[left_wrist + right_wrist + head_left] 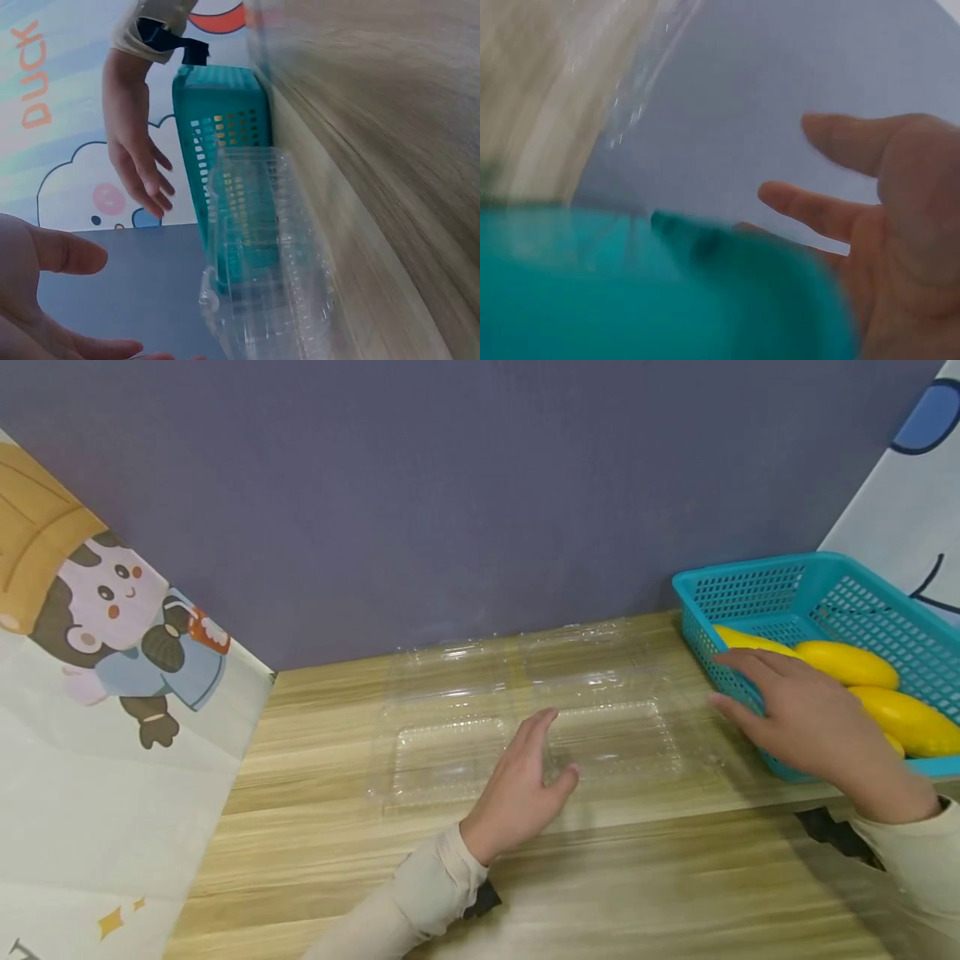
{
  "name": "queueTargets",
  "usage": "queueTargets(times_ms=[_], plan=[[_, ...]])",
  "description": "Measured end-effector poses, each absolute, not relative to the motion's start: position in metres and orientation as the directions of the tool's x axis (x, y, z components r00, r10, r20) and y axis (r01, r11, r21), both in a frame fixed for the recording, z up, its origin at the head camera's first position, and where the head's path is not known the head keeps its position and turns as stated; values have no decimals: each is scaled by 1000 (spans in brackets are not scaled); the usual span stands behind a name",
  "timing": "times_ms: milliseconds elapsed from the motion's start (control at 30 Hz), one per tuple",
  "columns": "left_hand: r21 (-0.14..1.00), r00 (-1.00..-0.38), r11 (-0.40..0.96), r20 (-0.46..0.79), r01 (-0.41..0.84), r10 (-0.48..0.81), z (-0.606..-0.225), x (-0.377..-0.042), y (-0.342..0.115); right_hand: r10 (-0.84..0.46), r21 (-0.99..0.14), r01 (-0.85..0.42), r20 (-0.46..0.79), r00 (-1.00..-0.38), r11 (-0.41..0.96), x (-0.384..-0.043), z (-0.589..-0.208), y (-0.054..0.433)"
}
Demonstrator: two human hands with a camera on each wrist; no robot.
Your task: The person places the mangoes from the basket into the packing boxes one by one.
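Two clear plastic clamshell boxes stand side by side with lids raised at the back: a left box (450, 756) and a right box (615, 735). My left hand (521, 785) hovers over the near edges between them, fingers extended and thumb apart, holding nothing. Over the near left rim of a teal basket (750, 568) is my right hand (817, 718), its fingers spread and empty. Inside the basket lie several yellow mango-like fruits (847, 662), partly hidden by that hand. The left wrist view shows the right hand (135, 135) beside the basket, above its rim.
A wood-grain table (315, 843) bears the boxes and basket. Behind rises a grey-purple wall panel (450, 510). Printed cartoon panels flank both sides, with a monkey figure (112, 593) on the left one.
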State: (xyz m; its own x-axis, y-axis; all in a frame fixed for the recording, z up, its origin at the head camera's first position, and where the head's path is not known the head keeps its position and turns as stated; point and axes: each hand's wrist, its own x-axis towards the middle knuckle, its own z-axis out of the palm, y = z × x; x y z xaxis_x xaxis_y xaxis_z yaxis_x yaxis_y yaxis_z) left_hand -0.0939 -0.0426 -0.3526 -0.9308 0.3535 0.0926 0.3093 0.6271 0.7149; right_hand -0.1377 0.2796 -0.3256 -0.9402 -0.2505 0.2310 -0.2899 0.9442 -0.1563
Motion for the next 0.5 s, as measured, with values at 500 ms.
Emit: queueTargets(times_ms=[500], plan=[[597,-927,724,96,345,362,-361,-97,-45,-67,-8,-67,-126,-990,998,-152,-332,349]])
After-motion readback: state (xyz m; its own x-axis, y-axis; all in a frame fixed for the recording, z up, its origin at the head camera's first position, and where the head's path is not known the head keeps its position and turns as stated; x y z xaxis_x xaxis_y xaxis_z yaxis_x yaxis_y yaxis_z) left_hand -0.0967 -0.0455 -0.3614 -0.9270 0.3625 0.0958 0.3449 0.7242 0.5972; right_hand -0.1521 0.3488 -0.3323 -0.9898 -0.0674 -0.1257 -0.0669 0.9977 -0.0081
